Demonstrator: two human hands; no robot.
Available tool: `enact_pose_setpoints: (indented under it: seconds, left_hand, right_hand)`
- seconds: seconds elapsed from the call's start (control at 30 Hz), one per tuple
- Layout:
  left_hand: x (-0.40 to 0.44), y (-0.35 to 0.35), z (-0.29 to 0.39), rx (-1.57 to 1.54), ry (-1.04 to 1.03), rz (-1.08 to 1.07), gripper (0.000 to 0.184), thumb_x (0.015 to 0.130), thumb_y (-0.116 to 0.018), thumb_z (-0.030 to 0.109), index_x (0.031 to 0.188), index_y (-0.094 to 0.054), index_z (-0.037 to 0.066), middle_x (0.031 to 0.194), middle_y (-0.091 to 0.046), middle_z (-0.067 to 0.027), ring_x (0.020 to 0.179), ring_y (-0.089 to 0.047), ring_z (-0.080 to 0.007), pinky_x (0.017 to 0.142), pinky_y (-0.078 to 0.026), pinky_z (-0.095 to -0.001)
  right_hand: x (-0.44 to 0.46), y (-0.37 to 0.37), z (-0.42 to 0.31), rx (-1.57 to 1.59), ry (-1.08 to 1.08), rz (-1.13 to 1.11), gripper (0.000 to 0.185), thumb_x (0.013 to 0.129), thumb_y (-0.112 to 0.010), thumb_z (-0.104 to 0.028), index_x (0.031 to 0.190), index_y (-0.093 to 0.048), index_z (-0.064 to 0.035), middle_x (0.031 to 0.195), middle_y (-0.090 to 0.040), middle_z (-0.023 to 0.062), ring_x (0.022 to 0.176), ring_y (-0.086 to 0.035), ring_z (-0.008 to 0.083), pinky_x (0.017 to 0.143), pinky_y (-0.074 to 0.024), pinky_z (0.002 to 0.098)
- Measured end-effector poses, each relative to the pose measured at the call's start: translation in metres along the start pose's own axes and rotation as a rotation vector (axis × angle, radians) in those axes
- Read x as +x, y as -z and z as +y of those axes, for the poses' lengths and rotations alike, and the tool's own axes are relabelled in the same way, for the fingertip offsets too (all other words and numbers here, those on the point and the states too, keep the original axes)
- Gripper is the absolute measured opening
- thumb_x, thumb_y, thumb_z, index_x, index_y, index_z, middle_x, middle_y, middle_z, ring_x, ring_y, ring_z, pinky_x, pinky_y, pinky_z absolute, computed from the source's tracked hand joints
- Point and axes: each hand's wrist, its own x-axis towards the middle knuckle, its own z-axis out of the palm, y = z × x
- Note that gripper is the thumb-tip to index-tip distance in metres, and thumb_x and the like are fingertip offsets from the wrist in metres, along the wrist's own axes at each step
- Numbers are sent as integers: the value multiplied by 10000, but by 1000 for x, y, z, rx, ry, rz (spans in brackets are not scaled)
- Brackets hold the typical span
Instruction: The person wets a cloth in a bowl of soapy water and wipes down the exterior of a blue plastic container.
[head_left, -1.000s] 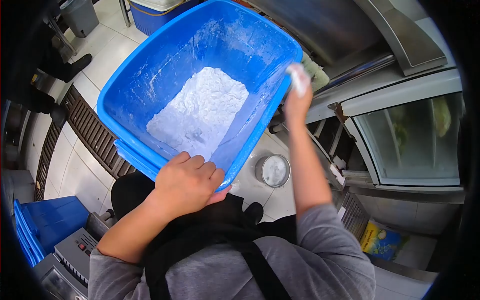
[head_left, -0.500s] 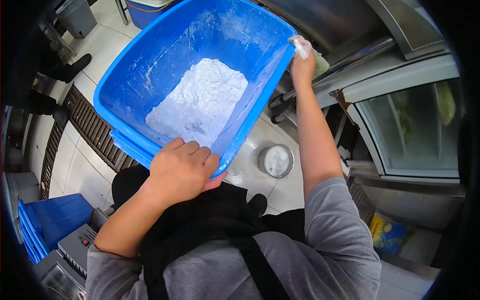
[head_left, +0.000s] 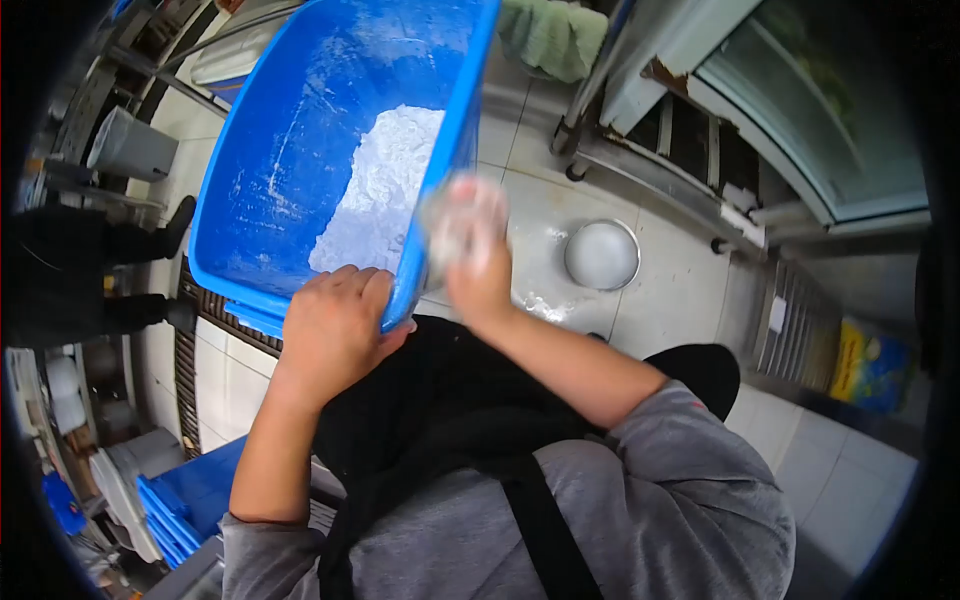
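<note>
A large blue plastic tub (head_left: 275, 130) stands tilted before me, with a heap of white powder (head_left: 383, 185) inside and white smears on its walls. My left hand (head_left: 335, 318) is closed over the tub's near rim, fingers on the inner side and thumb outside. Beside the tub's right rim is my right hand (head_left: 470, 235), whitened with powder and smeared by motion. Its fingers cannot be made out, nor whether it touches the tub. On the floor to the right sits a round metal container (head_left: 602, 255) with whitish contents.
A pale green cloth (head_left: 552, 38) hangs from a metal bar beyond the tub. A glass-doored cabinet (head_left: 800, 110) on a metal stand is at the right. Another person's dark-clothed legs (head_left: 140, 240) are at the left, near a floor grate (head_left: 188, 370) and a grey bin (head_left: 135, 145).
My right hand has left the tub's far right corner and come down toward me along its right side. The tub appears shifted left in view; my left hand keeps its hold.
</note>
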Motion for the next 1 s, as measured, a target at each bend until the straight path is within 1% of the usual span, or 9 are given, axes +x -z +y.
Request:
enact_pose_setpoints:
  seconds: [0.07,0.23,0.33,0.43,0.5,0.6,0.87,0.93,1.0]
  left_hand:
    - [2,2,4,7,10,-46,327,656,-732,224,854,-540,48,762,-593,-104,741,-595,-284,662,-475,-393]
    - [16,8,12,19,136,-221,397,620,-724,168,931,-535,8,762,-594,-149,732,-598,-329,667,-483,-411]
    - [16,4,9,61,64,-201,454,608,-734,177,974,-532,-1,760,-591,-158,729,-597,-330,669,-485,-413]
    - [17,6,8,85,52,-259,476,595,-737,172,985,-531,-5,750,-584,-160,713,-594,-340,663,-487,-411]
    - [18,6,4,64,21,-250,505,570,-750,181,984,-534,-8,753,-584,-165,708,-596,-339,665,-489,-407]
    - [15,-2,-3,56,5,-215,532,552,-760,189,993,-540,-12,755,-585,-163,706,-596,-334,668,-488,-409]
    - [15,-1,-3,59,2,-239,531,530,-767,206,970,-561,-9,732,-574,-143,667,-582,-316,629,-475,-397]
    - [14,-2,-4,60,-3,-220,520,526,-765,204,958,-566,-7,720,-571,-141,661,-580,-312,625,-474,-394]
    - [14,-3,-5,38,-43,-211,514,524,-764,204,949,-570,-9,715,-573,-143,650,-578,-314,614,-474,-394]
  right_hand:
    - [27,-3,18,203,-169,-10,293,741,-484,116,983,-482,-47,1107,-496,152,1049,-497,285,927,-388,349]
    - [-44,-6,-9,246,-291,-69,208,830,-460,40,1008,-428,-63,1132,-464,127,1065,-464,221,943,-361,342]
    - [50,-3,14,299,-660,118,138,801,-499,14,928,-467,-30,854,-528,124,848,-543,209,751,-445,369]
    - [87,-9,58,564,-872,135,112,811,-465,21,905,-473,-37,801,-537,101,778,-539,199,678,-447,364]
    - [24,-27,41,107,-441,198,56,845,-497,-35,893,-468,-35,822,-536,101,810,-539,228,722,-437,379]
    - [-3,-13,19,744,-1016,200,80,911,-508,-113,958,-494,-50,818,-538,47,796,-542,150,702,-446,300]
    - [25,-4,13,761,-912,87,266,867,-638,-159,1082,-538,-39,956,-574,34,867,-551,93,716,-455,253]
    - [74,-9,40,550,-949,194,233,839,-669,-237,930,-604,-33,804,-615,63,709,-583,139,611,-474,307]
    - [151,-10,88,759,-1029,211,226,836,-669,-254,846,-608,-36,701,-609,62,553,-569,171,481,-460,344]
